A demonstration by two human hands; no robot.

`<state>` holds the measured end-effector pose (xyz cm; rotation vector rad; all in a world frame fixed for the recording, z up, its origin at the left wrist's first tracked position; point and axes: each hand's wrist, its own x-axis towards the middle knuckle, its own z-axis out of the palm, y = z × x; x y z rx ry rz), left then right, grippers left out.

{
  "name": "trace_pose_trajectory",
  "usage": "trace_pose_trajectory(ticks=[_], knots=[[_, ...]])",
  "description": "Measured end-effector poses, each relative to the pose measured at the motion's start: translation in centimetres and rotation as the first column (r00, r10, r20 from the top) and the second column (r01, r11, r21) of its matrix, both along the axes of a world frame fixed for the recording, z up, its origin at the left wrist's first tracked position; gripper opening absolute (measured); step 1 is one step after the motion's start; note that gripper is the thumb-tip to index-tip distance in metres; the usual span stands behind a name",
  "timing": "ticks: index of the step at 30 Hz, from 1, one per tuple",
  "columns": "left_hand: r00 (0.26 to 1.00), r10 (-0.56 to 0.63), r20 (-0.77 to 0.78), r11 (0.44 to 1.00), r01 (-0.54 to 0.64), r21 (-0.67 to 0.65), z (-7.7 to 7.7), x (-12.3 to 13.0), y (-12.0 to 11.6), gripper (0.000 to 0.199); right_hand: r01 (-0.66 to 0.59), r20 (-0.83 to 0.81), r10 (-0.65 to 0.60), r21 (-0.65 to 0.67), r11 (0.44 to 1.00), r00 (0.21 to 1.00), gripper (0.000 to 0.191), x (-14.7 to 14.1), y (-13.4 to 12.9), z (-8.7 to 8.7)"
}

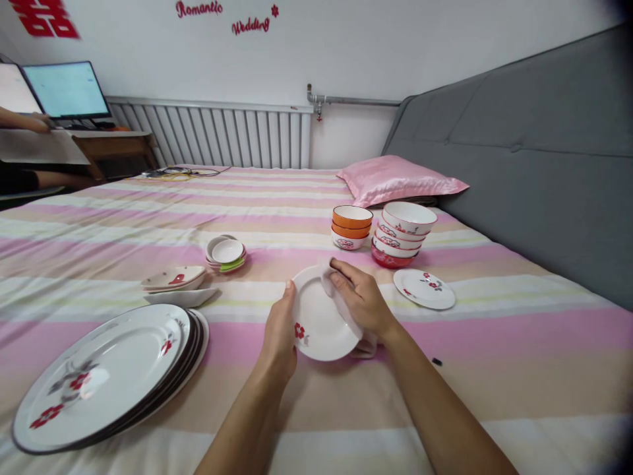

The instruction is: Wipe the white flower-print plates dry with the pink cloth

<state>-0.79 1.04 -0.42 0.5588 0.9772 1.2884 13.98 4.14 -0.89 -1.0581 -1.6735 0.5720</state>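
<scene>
A white plate with a red flower is held tilted above the striped bedding, in the middle of the view. My left hand grips its left rim, thumb on the upper edge. My right hand is closed on a pale cloth pressed against the plate's upper right rim; part of the cloth hangs below and behind the plate. To the right, a small flowered plate lies flat on the bedding. Beyond it stand a tall stack of bowls and a shorter stack with orange bowls.
Large plates are stacked at the left front. Behind them sit boat-shaped dishes and small dishes. A pink pillow lies near the grey headboard. A small black object lies at right. Another person's arm shows far left.
</scene>
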Motion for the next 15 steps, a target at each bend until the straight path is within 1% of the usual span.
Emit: trace_pose_trajectory(ticks=[3, 7, 12, 15], knots=[[0.997, 0.070, 0.023, 0.997, -0.071, 0.042, 0.1, 0.1, 0.0, 0.040, 0.022, -0.047, -0.023, -0.034, 0.999, 0.999, 0.039, -0.2, 0.0, 0.0], [0.978, 0.201, 0.053, 0.977, -0.204, 0.068, 0.2, 0.2, 0.2, 0.038, 0.057, -0.035, -0.059, -0.056, 0.997, 0.998, 0.037, -0.6, -0.3, 0.3], [0.939, 0.339, 0.063, 0.932, -0.344, 0.112, 0.3, 0.1, 0.4, 0.037, 0.111, 0.031, -0.109, -0.087, 0.990, 0.994, 0.027, -1.2, -0.8, 0.4], [0.906, 0.417, 0.066, 0.897, -0.422, 0.128, 0.4, 0.1, 0.5, 0.038, 0.103, 0.024, -0.101, -0.111, 0.989, 0.995, 0.025, -1.6, -1.0, 0.3]])
